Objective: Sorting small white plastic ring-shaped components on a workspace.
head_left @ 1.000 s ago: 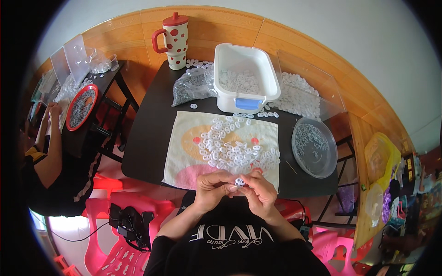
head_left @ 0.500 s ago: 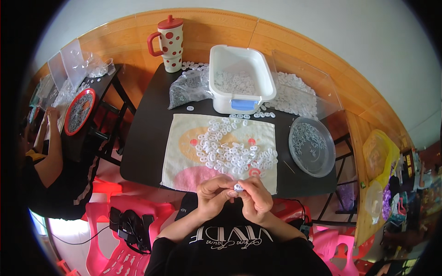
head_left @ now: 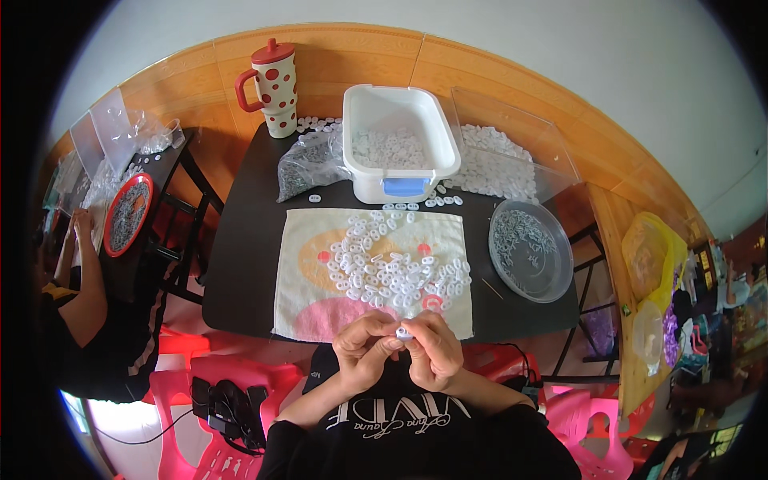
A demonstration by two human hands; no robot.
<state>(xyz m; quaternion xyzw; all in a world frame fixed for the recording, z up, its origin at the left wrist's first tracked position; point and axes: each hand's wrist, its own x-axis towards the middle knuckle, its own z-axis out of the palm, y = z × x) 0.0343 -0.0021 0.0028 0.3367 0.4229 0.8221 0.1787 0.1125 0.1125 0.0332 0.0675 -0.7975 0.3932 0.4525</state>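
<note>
Between my fingertips, at the near edge of the table, is a small white oval plastic piece (head_left: 405, 333). My left hand (head_left: 366, 349) pinches it from one side with thumb and forefinger. My right hand (head_left: 434, 349) pinches it from the other side, fingers curled. Just beyond my hands a patterned towel (head_left: 296, 272) lies on the table, with a loose pile of similar white oval pieces (head_left: 384, 276) spread over it. To the right stands a round clear dish (head_left: 552, 276) of small grey metal parts (head_left: 524, 238), with a thin stick (head_left: 493, 289) beside it.
A white tub (head_left: 358, 172) with a blue latch holds more white pieces. Left of it lie a bag of grey parts (head_left: 308, 164) and a dotted tumbler (head_left: 279, 92); right, a clear box (head_left: 552, 172) of white pieces. At far left, another person's arm (head_left: 90, 272) is near a red tray (head_left: 120, 250).
The view has shifted slightly, so the table things appear a little lower and more to the left. Both hands keep pinching the white piece, which looks slightly turned.
</note>
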